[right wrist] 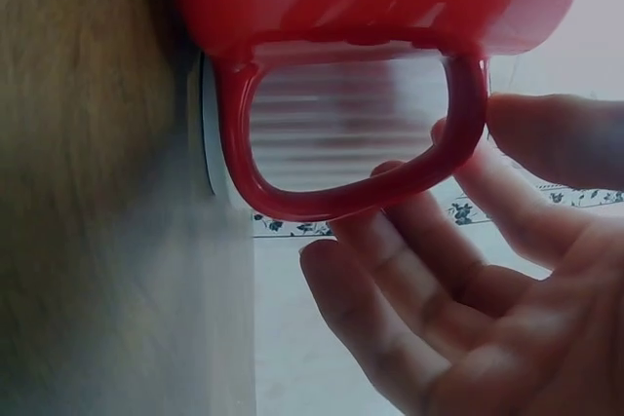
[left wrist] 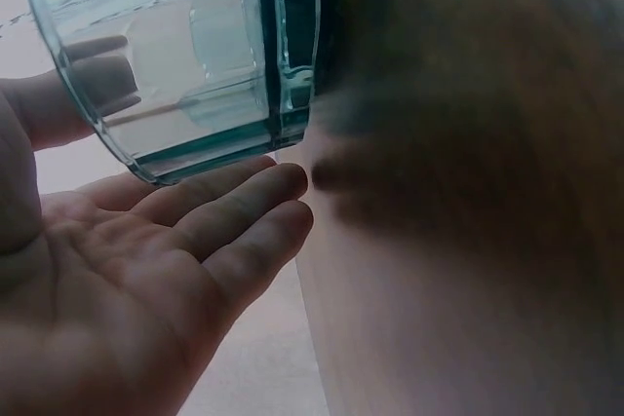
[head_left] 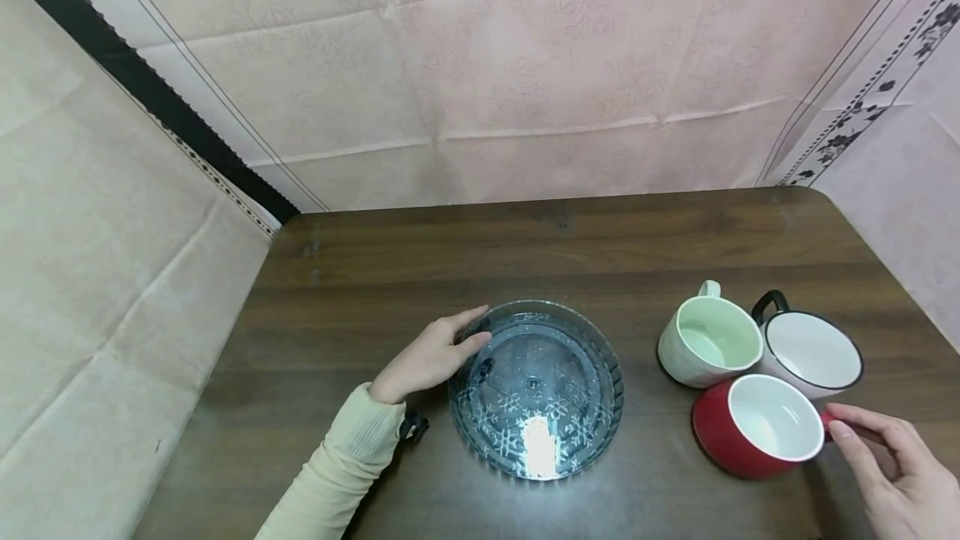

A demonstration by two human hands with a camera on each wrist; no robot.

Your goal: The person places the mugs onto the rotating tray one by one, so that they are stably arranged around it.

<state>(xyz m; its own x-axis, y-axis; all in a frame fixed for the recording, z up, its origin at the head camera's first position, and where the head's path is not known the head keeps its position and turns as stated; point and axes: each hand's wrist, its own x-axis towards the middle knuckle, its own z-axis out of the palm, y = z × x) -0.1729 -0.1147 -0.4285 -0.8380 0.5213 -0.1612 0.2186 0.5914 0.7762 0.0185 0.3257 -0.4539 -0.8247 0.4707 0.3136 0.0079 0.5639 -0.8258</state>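
In the head view a round blue-tinted glass dish with a snowflake pattern sits on the table. My left hand holds its left rim, thumb over the edge and fingers along the outside. The left wrist view shows the thumb through the clear wall of the dish, the hand's other fingers stretched beneath. At the right, my right hand pinches the handle of a red mug with a white inside. The right wrist view has thumb and index finger on the upper part of that handle.
A pale green mug and a white mug with a black rim and handle stand close behind the red one. Brown wooden table lies underneath. Pale cloth hangs beyond its far edge and at both sides.
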